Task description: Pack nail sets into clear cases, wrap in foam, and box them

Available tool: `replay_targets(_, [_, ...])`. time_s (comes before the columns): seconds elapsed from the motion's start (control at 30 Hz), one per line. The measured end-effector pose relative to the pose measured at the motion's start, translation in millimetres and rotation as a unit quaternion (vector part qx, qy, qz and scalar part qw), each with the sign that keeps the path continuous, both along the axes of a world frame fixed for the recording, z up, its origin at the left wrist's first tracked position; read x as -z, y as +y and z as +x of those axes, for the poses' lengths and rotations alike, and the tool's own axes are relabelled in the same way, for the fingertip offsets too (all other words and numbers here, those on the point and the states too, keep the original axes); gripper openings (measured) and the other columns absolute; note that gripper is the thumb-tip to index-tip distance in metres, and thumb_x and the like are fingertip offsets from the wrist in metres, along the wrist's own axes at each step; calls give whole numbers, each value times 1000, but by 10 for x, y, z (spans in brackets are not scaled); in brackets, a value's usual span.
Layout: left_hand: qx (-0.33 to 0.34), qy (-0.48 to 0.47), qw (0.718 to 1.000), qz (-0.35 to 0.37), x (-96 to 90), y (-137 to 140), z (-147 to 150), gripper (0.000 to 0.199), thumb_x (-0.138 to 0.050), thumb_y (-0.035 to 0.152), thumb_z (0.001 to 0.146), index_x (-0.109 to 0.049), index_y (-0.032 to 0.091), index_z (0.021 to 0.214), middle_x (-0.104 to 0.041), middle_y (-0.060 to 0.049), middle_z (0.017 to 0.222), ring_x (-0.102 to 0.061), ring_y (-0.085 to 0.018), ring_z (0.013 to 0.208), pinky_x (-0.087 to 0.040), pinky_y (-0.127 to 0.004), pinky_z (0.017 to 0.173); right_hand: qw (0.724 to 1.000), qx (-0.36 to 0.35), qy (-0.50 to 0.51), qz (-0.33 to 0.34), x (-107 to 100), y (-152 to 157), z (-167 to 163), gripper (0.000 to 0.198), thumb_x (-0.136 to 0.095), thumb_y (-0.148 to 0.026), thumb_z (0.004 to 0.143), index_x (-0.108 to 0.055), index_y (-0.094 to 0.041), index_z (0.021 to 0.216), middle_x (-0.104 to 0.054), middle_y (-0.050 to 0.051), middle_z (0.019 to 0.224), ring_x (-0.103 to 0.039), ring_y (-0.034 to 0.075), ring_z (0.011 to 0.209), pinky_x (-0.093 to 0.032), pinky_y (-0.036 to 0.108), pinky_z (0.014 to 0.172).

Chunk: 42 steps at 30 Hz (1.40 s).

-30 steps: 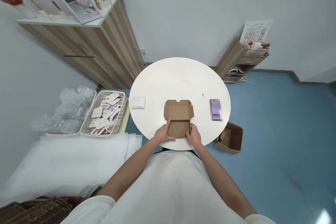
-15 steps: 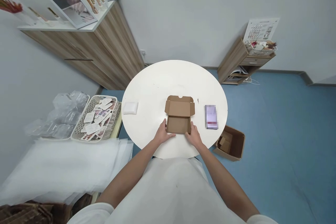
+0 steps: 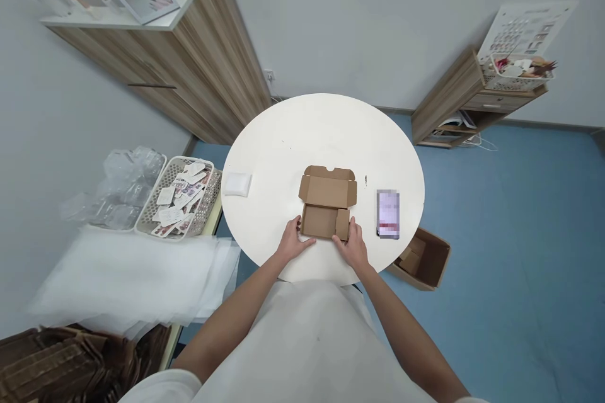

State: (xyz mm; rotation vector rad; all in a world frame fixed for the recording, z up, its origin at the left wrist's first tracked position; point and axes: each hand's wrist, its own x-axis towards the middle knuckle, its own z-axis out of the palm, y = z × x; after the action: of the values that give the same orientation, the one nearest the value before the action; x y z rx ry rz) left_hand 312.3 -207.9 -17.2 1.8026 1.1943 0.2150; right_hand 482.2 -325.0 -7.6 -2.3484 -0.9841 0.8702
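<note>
A small brown cardboard mailer box lies on the white round table, its lid folded back away from me. My left hand grips the box's left front corner, fingers along the side and thumb at the front edge. At the right end, my right hand holds the box between thumb and fingers. A side flap leans inward over the right end of the tray. The rest of the inside shows bare cardboard.
A white packet lies at the table's left; a pixelated phone-like object is at the right. An open carton stands on the floor, right. Left are a basket of cards, clear plastic packaging and white sheets.
The right side flap of the box now stands inward over the tray, where it did not show before. Both hands stay at the box's ends. The camera view has shifted a little.
</note>
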Motion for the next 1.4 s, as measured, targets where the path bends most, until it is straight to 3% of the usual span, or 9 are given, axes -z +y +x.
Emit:
replay_targets(0.17, [22, -4, 1000, -3, -18, 26, -81, 87, -65, 50, 58, -24, 19, 128, -41, -11, 117, -48, -21, 97, -45, -35, 77, 993, 3, -115, -1, -150, -2, -28, 82, -41, -56, 74, -1, -21, 136, -30, 15, 126, -51, 26, 94, -47, 36, 61])
replay_targets(0.33, [25, -17, 999, 40, -50, 181, -323, 77, -60, 50, 65, -25, 21, 128, -37, -11, 121, -43, -23, 107, -42, -38, 84, 977, -2, -189, 97, -432, 208, -275, 76, -41, -49, 77, -4, -19, 136, -29, 17, 124, -46, 28, 102, -49, 37, 62])
replay_targets(0.47, [-54, 21, 989, 136, -72, 508, -728, 61, -54, 46, 71, -34, 18, 122, -27, -14, 128, -28, -28, 120, -32, -44, 94, 977, -80, -144, 136, -519, 669, -720, 57, -38, -37, 81, -21, -20, 133, -33, 15, 122, -44, 26, 106, -48, 37, 71])
replay_targets(0.6, [-155, 41, 970, 183, -59, 1027, -1196, 53, -50, 41, 76, -35, 16, 121, -24, -16, 129, -22, -29, 123, -26, -46, 98, 973, -203, -25, 103, -388, 1235, -1253, 46, -39, -31, 81, -36, -23, 126, -36, 11, 123, -49, 22, 99, -46, 38, 78])
replay_targets(0.67, [-183, 33, 967, 174, -40, 1322, -1370, 53, -50, 39, 76, -35, 16, 121, -27, -16, 128, -24, -28, 123, -27, -44, 98, 970, -225, 29, 83, -300, 1534, -1464, 47, -44, -33, 79, -38, -23, 124, -36, 10, 124, -43, 23, 107, -43, 39, 85])
replay_targets(0.83, [-188, 7, 980, 59, 13, 1957, -1509, 47, -50, 38, 76, -42, 15, 116, -49, -13, 113, -51, -21, 98, -40, -34, 86, 979, -97, 174, 46, -212, 2252, -1717, 50, -47, -37, 76, -40, -24, 123, -37, 8, 128, -43, 21, 109, -39, 37, 90])
replay_targets(1.0, [-160, 46, 985, 41, 21, 2238, -1415, 41, -52, 34, 75, -49, 14, 110, -56, -12, 106, -55, -21, 93, -41, -31, 81, 947, 33, 319, 37, -215, 2649, -1797, 47, -43, -38, 76, -39, -28, 122, -40, 4, 128, -46, 19, 105, -45, 34, 79])
replay_targets(1.23, [-147, 28, 989, -3, 62, 2212, -1374, 31, -57, 25, 70, -53, 16, 99, -62, -7, 96, -57, -17, 90, -41, -27, 77, 931, 97, 342, 83, -48, 2605, -1922, 45, -46, -30, 72, -43, -25, 117, -42, 5, 125, -50, 16, 99, -46, 29, 76])
replay_targets(1.4, [-148, 12, 989, -9, 58, 2011, -1404, 29, -59, 23, 68, -53, 16, 95, -63, -7, 93, -58, -18, 86, -43, -29, 76, 940, 121, 300, 105, 2, 2394, -1953, 40, -48, -28, 70, -48, -20, 109, -48, 7, 119, -54, 15, 94, -46, 30, 78])
